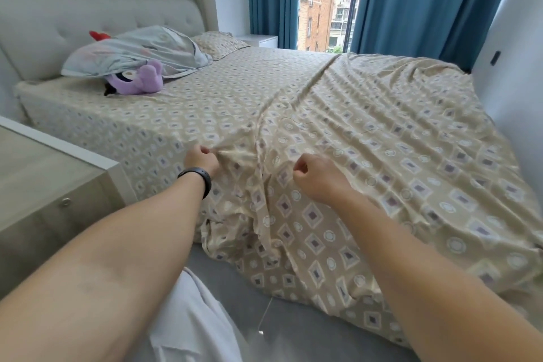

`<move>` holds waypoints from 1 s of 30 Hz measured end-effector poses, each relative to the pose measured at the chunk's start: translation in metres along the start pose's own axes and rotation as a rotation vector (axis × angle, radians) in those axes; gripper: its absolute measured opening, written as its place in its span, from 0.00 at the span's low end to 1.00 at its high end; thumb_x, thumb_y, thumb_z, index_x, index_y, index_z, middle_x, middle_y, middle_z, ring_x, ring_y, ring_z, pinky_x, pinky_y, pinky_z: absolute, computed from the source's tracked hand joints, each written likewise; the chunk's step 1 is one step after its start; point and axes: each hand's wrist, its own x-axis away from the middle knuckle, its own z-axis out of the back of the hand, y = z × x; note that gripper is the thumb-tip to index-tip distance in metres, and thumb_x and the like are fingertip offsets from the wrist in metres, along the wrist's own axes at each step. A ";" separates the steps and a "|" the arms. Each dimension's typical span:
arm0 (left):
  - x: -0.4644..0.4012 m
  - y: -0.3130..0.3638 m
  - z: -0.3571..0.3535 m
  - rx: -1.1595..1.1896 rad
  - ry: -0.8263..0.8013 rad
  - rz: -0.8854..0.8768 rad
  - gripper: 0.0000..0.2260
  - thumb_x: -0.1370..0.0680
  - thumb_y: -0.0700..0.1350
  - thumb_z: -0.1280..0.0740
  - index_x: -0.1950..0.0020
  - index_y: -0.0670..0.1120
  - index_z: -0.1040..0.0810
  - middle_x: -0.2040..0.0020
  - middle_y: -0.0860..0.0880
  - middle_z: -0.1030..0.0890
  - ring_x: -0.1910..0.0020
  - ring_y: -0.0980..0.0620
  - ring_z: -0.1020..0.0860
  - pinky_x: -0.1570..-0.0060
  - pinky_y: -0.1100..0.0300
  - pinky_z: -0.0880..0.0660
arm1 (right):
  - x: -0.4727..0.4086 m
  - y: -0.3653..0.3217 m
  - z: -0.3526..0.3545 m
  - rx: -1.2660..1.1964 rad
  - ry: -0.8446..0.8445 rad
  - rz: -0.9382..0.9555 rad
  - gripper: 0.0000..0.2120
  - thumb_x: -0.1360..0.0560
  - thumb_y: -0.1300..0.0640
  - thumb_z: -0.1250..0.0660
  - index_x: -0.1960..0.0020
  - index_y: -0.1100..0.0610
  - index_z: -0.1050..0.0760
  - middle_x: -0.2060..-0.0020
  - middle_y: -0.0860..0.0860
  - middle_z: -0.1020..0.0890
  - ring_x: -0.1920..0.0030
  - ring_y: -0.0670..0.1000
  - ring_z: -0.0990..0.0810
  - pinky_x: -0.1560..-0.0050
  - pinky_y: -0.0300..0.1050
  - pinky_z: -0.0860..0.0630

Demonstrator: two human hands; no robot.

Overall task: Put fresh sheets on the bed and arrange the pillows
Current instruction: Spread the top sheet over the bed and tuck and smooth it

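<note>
The left hand [202, 159] pinches a fold of the patterned sheet [382, 138] at the bed's edge. At three o'clock of it, the right hand [318, 178] is fisted, apparently gripping sheet fabric.

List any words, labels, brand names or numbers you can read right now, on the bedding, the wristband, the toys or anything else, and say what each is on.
None: no readable text anywhere in this view.
Patterned sheet: diamonds and circles only, no lettering.
Black wristband on the left hand: no display or marking shows.
Purple plush toy: no tag visible.
Pale blue pillow: faint print, too blurred to tell.
Buildings through the window: no sign legible.
</note>
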 end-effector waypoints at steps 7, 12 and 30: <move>-0.014 0.010 0.022 0.153 0.408 0.140 0.11 0.19 0.37 0.43 0.39 0.39 0.26 0.38 0.40 0.22 0.42 0.41 0.23 0.47 0.54 0.31 | 0.004 0.010 0.004 0.003 -0.023 -0.036 0.06 0.21 0.51 0.39 0.48 0.48 0.25 0.52 0.43 0.24 0.54 0.47 0.22 0.50 0.50 0.20; -0.029 -0.026 0.014 0.042 0.134 0.258 0.19 0.18 0.43 0.39 0.29 0.37 0.31 0.31 0.38 0.25 0.35 0.38 0.25 0.34 0.45 0.28 | 0.007 0.019 0.003 0.042 -0.042 -0.041 0.07 0.21 0.51 0.40 0.47 0.49 0.25 0.51 0.43 0.25 0.50 0.49 0.23 0.46 0.52 0.21; -0.039 0.015 0.006 0.097 0.283 -0.032 0.11 0.17 0.45 0.39 0.58 0.45 0.35 0.65 0.50 0.31 0.61 0.45 0.29 0.59 0.56 0.35 | -0.009 -0.003 -0.047 0.420 0.179 0.122 0.15 0.19 0.54 0.37 0.33 0.53 0.28 0.43 0.50 0.22 0.42 0.55 0.25 0.45 0.51 0.27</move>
